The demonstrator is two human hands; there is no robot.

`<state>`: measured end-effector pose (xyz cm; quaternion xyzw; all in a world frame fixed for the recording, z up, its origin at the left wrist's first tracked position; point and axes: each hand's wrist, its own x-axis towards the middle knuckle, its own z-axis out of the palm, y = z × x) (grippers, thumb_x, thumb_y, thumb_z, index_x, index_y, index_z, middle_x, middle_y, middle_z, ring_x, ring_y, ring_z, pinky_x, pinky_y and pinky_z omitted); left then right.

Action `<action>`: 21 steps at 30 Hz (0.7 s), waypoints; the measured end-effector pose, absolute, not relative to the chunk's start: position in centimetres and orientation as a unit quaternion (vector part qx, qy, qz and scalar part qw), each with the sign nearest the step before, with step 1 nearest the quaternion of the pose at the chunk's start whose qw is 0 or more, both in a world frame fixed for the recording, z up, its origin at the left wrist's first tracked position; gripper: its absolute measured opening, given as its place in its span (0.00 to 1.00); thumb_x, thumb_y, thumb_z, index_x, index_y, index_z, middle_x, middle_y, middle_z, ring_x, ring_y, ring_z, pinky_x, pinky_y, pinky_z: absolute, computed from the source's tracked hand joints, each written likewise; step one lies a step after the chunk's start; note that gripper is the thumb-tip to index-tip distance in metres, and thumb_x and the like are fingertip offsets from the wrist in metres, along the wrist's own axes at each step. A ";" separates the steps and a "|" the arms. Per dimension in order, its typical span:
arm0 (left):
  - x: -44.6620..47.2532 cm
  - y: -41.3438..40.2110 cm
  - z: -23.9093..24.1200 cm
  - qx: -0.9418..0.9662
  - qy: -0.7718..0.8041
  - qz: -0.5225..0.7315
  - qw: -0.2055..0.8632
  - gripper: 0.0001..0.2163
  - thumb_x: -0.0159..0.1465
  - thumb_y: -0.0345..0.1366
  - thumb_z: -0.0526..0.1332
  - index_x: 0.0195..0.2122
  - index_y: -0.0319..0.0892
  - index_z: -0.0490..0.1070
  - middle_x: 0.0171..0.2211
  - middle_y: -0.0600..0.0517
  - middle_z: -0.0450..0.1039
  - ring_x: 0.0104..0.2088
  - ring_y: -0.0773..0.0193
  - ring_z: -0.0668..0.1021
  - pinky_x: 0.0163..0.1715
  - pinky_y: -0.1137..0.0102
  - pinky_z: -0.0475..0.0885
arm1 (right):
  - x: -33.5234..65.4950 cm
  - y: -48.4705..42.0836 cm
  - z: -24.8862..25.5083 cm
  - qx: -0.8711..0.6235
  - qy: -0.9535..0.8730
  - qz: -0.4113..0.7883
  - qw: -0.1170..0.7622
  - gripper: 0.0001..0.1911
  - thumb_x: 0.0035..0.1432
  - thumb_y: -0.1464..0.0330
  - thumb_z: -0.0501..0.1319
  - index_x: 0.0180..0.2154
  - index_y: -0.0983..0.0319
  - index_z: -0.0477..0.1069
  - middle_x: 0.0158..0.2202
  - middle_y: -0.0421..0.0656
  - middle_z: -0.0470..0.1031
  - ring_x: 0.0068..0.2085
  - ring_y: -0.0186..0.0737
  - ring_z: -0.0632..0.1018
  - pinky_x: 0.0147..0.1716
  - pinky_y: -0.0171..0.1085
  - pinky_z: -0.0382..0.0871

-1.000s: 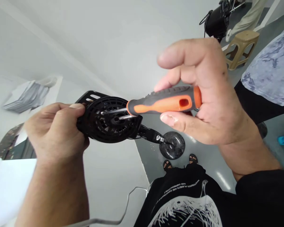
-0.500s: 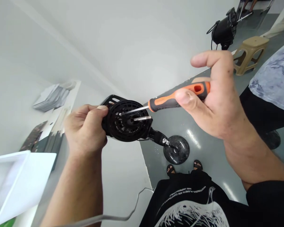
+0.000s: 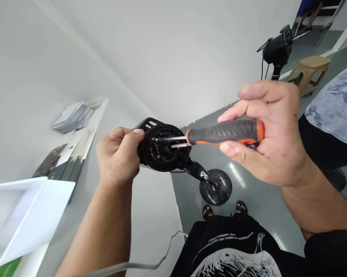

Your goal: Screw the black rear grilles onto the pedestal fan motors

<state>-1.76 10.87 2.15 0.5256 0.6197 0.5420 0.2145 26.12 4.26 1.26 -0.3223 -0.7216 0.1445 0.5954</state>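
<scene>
Grey floor below, fan base (image 3: 215, 187) standing on it. Left hand (image 3: 118, 156) clamps the black motor housing (image 3: 163, 148) at chest height; right hand (image 3: 270, 134) is wrapped around the screwdriver (image 3: 224, 132), tip in the grille. Looks mid-screw: next needs the tip seated square, housing steady.

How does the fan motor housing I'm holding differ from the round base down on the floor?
The motor housing is held up by the left hand; the round base rests on the grey floor. The housing is slotted and vented; the base is smooth and glossy. The housing faces the screwdriver in the right hand; the base lies flat. Both are black and round.
</scene>
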 end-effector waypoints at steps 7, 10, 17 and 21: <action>-1.5 11.0 2.2 0.523 0.622 0.543 0.212 0.10 0.42 0.44 0.65 0.18 0.44 0.69 0.12 0.57 0.61 0.15 0.70 0.63 0.11 0.74 0.55 | 24.9 3.7 1.6 -0.349 -0.658 0.217 0.631 0.28 0.64 0.60 0.68 0.58 0.54 0.56 0.66 0.52 0.58 0.61 0.48 0.78 0.30 0.35 0.83; -1.5 11.0 2.2 0.525 0.616 0.546 0.216 0.10 0.42 0.44 0.65 0.17 0.44 0.68 0.12 0.58 0.61 0.16 0.70 0.62 0.12 0.75 0.55 | 25.0 4.1 1.1 -0.321 -0.677 0.256 0.611 0.19 0.69 0.65 0.66 0.53 0.54 0.57 0.55 0.45 0.70 0.34 0.31 0.81 0.18 0.30 0.75; -1.3 10.9 2.3 0.508 0.638 0.533 0.225 0.10 0.41 0.45 0.65 0.18 0.45 0.68 0.12 0.58 0.61 0.15 0.69 0.63 0.11 0.73 0.56 | 26.9 4.8 1.2 -0.378 -0.719 0.175 0.557 0.23 0.69 0.54 0.68 0.57 0.55 0.64 0.49 0.43 0.77 0.37 0.34 0.81 0.25 0.32 0.78; -1.2 10.7 2.5 0.513 0.639 0.528 0.225 0.10 0.41 0.45 0.64 0.17 0.46 0.67 0.12 0.57 0.60 0.14 0.70 0.62 0.11 0.74 0.54 | 26.7 4.6 2.1 -0.340 -0.735 0.141 0.570 0.21 0.68 0.61 0.69 0.58 0.57 0.68 0.56 0.47 0.79 0.45 0.41 0.84 0.35 0.38 0.85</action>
